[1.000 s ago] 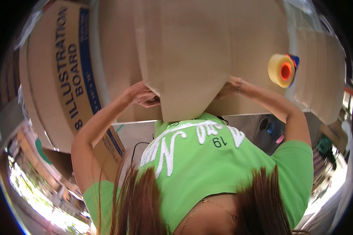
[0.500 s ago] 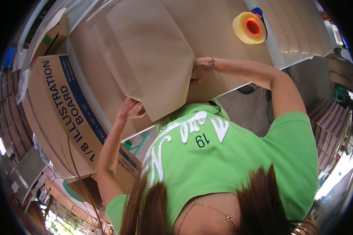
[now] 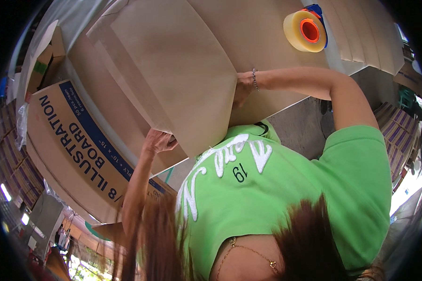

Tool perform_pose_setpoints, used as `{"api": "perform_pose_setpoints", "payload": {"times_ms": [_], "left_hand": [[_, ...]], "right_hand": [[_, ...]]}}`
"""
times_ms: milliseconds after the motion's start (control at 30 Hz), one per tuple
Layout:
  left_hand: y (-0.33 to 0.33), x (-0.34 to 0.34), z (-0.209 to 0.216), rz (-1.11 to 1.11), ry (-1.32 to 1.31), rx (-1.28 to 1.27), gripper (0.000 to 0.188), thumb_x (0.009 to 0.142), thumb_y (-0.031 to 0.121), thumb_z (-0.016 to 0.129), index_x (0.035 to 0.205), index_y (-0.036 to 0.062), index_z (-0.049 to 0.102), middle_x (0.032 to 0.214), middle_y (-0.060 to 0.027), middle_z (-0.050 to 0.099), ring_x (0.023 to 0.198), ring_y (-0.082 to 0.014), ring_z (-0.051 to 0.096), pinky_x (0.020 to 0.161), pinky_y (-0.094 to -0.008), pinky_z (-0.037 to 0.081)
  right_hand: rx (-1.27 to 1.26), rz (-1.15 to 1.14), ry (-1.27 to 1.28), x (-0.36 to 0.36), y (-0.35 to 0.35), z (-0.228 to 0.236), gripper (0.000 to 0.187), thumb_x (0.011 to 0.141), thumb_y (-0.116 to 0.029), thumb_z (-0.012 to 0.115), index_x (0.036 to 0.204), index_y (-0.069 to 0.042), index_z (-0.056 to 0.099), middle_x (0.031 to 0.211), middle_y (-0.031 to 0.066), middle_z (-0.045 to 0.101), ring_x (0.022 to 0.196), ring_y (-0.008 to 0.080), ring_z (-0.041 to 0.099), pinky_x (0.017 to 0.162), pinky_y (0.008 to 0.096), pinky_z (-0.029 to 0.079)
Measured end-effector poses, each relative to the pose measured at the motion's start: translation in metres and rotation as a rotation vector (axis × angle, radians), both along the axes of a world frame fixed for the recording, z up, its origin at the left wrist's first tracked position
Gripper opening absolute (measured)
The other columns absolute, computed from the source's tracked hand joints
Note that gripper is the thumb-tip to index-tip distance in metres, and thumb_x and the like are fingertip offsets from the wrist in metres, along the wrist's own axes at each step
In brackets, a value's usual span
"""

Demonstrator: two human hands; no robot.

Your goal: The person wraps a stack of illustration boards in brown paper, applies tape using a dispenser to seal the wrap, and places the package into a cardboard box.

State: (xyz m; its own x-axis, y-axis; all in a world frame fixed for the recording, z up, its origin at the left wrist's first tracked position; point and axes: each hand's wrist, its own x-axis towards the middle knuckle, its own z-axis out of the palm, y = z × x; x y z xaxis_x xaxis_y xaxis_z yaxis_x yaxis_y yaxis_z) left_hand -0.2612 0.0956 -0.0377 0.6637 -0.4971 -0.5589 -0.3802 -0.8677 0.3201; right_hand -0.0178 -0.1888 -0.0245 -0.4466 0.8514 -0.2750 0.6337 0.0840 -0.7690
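A plain brown cardboard box (image 3: pixel 178 70) lies tilted in front of me, its near corner close to my shirt. A strip of clear tape runs along its left side. At the lower left edge of the box, my left hand (image 3: pixel 158 141) is closed with its fingers curled in at the edge. My right hand (image 3: pixel 243 88), a bracelet at its wrist, grips the right edge; its fingertips are partly hidden by the box. Beyond the right hand, a roll of clear tape (image 3: pixel 292 32) on a blue and orange dispenser rests on the brown table surface (image 3: pixel 262 51).
A large printed carton (image 3: pixel 56 154) with a blue band stands at the left, beside my left forearm. A small open cardboard box (image 3: pixel 51 58) sits behind it. Flat cardboard sheets (image 3: pixel 368 35) are stacked at the far right. Striped bundles (image 3: pixel 395 133) stand beyond my right arm.
The view has shifted slightly. The box has turned a little, its far left edge swinging left and its near corner right. Both hands keep their hold on it.
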Motion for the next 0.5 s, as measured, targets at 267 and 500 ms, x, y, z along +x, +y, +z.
{"api": "perform_pose_setpoints", "payload": {"times_ms": [267,500], "left_hand": [[0.001,-0.01,-0.01,0.028,-0.269,-0.108,0.053,0.074,0.043,0.062,0.118,0.0138,0.059,0.119,-0.0097,0.057,0.114,-0.0294,0.053,0.098,-0.0435,0.043],[-0.013,-0.007,0.018,0.173,-0.087,0.054,0.055,0.075,0.036,0.065,0.12,0.0043,0.057,0.125,-0.0163,0.054,0.12,-0.0329,0.05,0.104,-0.046,0.04]], "right_hand": [[0.163,-0.114,-0.003,-0.006,-0.001,-0.01,0.047,0.085,-0.033,0.062,0.126,-0.01,0.059,0.126,0.0128,0.06,0.115,0.0279,0.056,0.1,0.0389,0.044],[0.585,-0.238,-0.191,-0.015,-0.013,-0.016,0.044,0.089,-0.036,0.064,0.123,-0.008,0.061,0.122,0.0152,0.062,0.116,0.0328,0.055,0.103,0.0411,0.043]]}}
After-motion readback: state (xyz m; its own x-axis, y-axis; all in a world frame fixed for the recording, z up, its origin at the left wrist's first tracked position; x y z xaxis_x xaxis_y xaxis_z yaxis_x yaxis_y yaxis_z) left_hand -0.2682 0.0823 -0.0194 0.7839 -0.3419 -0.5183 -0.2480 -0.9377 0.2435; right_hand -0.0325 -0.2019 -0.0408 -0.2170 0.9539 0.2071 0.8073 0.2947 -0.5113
